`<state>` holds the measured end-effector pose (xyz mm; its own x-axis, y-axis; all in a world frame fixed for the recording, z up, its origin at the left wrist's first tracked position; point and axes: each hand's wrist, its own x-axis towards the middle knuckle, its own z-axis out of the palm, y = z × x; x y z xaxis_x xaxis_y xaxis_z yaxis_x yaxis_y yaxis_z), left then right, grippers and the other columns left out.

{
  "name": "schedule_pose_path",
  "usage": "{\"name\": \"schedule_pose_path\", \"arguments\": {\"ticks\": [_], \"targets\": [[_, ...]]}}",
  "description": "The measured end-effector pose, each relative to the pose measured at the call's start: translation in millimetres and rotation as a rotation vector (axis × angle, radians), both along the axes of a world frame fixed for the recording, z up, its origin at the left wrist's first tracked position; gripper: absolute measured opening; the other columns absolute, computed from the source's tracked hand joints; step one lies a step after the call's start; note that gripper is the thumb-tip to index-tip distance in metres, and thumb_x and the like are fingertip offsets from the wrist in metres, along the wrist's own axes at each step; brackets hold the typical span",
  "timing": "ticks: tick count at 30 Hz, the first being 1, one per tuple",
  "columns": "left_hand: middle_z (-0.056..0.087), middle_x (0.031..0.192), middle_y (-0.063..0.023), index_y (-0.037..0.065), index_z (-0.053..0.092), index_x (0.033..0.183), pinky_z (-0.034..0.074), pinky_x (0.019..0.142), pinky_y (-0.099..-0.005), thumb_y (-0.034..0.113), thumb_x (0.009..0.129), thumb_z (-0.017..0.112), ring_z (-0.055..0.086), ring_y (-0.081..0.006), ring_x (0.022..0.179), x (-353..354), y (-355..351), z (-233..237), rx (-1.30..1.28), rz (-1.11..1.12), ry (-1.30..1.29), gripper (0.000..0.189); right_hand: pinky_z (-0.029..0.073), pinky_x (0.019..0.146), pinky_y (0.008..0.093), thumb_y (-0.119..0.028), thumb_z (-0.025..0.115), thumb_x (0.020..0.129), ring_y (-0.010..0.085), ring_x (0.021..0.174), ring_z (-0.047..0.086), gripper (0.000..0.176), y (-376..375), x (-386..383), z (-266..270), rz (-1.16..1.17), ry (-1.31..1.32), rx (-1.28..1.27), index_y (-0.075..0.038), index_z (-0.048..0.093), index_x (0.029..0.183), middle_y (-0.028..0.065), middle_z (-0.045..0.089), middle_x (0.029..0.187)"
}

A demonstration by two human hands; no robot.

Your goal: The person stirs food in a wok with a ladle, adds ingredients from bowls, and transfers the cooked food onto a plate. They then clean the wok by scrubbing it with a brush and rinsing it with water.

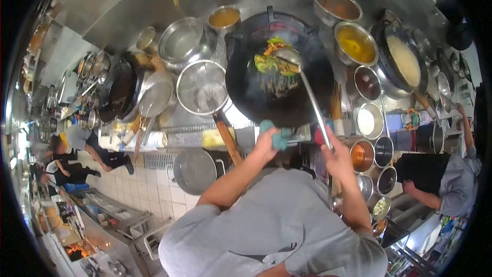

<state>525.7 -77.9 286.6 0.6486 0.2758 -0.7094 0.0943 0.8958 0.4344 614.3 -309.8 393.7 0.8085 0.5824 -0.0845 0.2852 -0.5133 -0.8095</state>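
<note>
A large black wok (pixel 241 95) sits on the stove ahead of me, with green and orange-brown pieces of food (pixel 266 63) in it and steam rising. My right hand (pixel 336 155) is closed around the long handle of a metal ladle (pixel 311 92), whose bowl rests among the food. Something red (pixel 322 136) shows beside those fingers; I cannot make out what it is. At the wok's near edge, my left hand (pixel 266 146) is wrapped round a teal cloth (pixel 279 139). Whatever lies under the cloth is hidden.
Left of the wok are a wire strainer (pixel 203 62) with a wooden handle and a metal pot (pixel 187 22). Bowls of yellow liquid (pixel 353 41), white contents (pixel 369 121) and orange sauce (pixel 362 156) stand to the right. A co-worker (pixel 456 179) works at another wok (pixel 420 74).
</note>
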Motion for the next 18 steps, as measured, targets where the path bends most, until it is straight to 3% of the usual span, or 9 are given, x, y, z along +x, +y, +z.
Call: {"name": "schedule_pose_path", "arguments": {"ticks": [2, 6, 7, 10, 13, 18], "targets": [[0.066, 0.086, -0.0061, 0.014, 0.058, 0.094, 0.054, 0.062, -0.0399, 0.015, 0.09, 0.063, 0.066, -0.0249, 0.074, 23.9, 14.7, 10.6, -0.045, -0.025, 0.064, 0.006, 0.049, 0.102, 0.0371, -0.007, 0.062, 0.096, 0.04, 0.123, 0.064, 0.061, -9.5, 2.3, 5.1, -0.035, 0.078, 0.036, -0.01, 0.044, 0.155, 0.0235, 0.065, 0.134], [0.063, 0.081, -0.0044, 0.017, 0.055, 0.088, 0.046, 0.056, -0.0389, 0.014, 0.089, 0.062, 0.061, -0.022, 0.067, 39.8, 30.3, 15.5, -0.057, -0.081, 0.031, 0.007, 0.048, 0.101, 0.0344, -0.009, 0.061, 0.098, 0.0358, 0.122, 0.066, 0.063, 13.6, 20.1, 2.6, -0.073, -0.071, -0.066, -0.005, 0.039, 0.156, 0.0265, 0.065, 0.133], [0.062, 0.081, -0.0041, 0.017, 0.055, 0.088, 0.045, 0.055, -0.0387, 0.014, 0.088, 0.062, 0.06, -0.0217, 0.065, 39.5, 32.4, 18.4, -0.045, -0.088, 0.031, 0.008, 0.051, 0.094, 0.0351, -0.009, 0.06, 0.098, 0.0303, 0.109, 0.07, 0.062, 22.0, 23.3, 2.8, -0.124, 0.008, -0.091, -0.002, 0.039, 0.156, 0.0242, 0.071, 0.118], [0.061, 0.081, -0.0039, 0.018, 0.054, 0.088, 0.044, 0.053, -0.039, 0.014, 0.088, 0.063, 0.058, -0.0218, 0.063, 36.9, 27.5, 11.1, -0.072, -0.031, 0.075, 0.01, 0.054, 0.08, 0.0345, -0.009, 0.06, 0.098, 0.0225, 0.084, 0.069, 0.062, 45.1, 28.7, 11.2, -0.199, 0.161, -0.102, -0.001, 0.039, 0.156, 0.0184, 0.07, 0.096], [0.062, 0.082, -0.0051, 0.016, 0.053, 0.089, 0.045, 0.051, -0.0384, 0.014, 0.087, 0.065, 0.059, -0.0205, 0.064, 28.1, 26.5, -10.4, -0.085, -0.058, -0.049, 0.012, 0.05, 0.059, 0.0329, -0.009, 0.059, 0.099, 0.0138, 0.061, 0.056, 0.062, 58.7, 31.7, -3.3, -0.235, 0.187, -0.015, -0.001, 0.039, 0.156, 0.0107, 0.062, 0.076], [0.061, 0.081, -0.0047, 0.014, 0.053, 0.088, 0.043, 0.045, -0.0356, 0.013, 0.087, 0.066, 0.058, -0.0192, 0.058, 26.6, 23.2, -5.5, -0.057, -0.008, -0.021, 0.013, 0.039, 0.041, 0.0293, -0.009, 0.057, 0.101, 0.0105, 0.045, 0.046, 0.065, 86.9, 24.9, 6.0, -0.306, 0.41, 0.071, -0.002, 0.031, 0.16, 0.0025, 0.054, 0.063]]}}
